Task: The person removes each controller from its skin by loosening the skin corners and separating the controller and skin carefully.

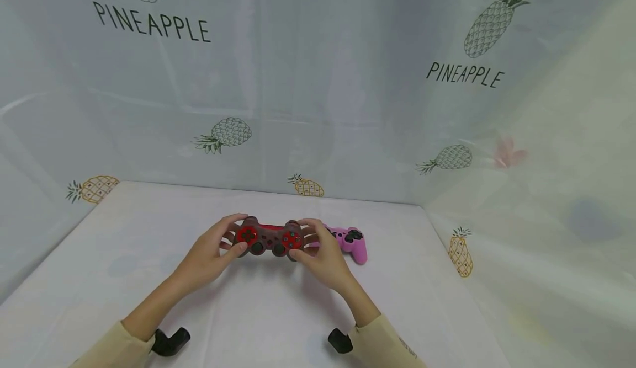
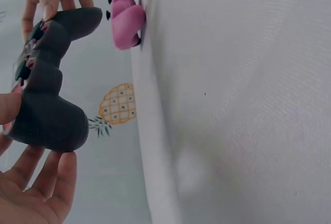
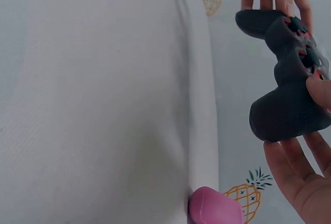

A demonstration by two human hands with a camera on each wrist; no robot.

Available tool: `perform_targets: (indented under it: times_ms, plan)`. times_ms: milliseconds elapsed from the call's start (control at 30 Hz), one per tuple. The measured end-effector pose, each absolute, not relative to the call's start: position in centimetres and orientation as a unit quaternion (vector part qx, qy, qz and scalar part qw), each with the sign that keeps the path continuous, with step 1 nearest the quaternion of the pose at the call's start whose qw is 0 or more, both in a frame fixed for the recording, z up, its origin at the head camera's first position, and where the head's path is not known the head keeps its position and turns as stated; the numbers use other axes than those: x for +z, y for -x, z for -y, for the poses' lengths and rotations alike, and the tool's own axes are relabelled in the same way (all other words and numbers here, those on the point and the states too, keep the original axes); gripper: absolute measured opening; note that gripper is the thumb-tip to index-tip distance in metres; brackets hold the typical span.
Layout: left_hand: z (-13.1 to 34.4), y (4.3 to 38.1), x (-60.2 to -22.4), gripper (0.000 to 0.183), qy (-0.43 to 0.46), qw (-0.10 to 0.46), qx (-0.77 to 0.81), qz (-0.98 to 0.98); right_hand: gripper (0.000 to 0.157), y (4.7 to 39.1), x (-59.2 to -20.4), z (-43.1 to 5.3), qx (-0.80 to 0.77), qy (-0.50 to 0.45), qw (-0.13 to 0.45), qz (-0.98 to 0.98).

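Both hands hold a dark game controller (image 1: 269, 237) with red button areas above the white table, one hand at each end. The left hand (image 1: 208, 252) grips its left side, thumb on the front face and fingers curled behind. On the other end, the right hand (image 1: 325, 255) pinches it with the thumb in front and fingers at the back. In the left wrist view the black underside of the controller (image 2: 49, 89) hangs clear of the tabletop. A pink game controller (image 1: 354, 241) lies on the table just behind the right hand, which partly hides it.
The white-covered table (image 1: 258, 324) meets an upright pale curtain (image 1: 318, 81) printed with pineapples at its back and sides. Black curved pieces (image 1: 171, 342) stick out at both wrists, beside the beige sleeves (image 1: 119, 348).
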State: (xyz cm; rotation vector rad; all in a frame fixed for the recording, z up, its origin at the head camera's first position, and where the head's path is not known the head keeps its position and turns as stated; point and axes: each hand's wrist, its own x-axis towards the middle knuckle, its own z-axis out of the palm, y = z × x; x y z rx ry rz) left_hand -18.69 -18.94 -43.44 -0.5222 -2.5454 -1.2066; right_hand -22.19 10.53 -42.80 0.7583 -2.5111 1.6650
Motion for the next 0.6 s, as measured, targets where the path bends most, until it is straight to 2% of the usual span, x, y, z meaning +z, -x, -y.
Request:
perform_targets:
  times_ms: [367,600]
  plan:
    - [18.4,18.2,-43.5,0.066,0.196,0.167,-0.42,0.87,0.064,21.5,-43.2,-10.6,0.533,-0.235,0.029,0.812]
    - [18.1,17.6,-43.3,0.066,0.194,0.164,-0.432,0.865,0.068,20.9,-43.1,-10.6,0.525,-0.233,0.045,0.817]
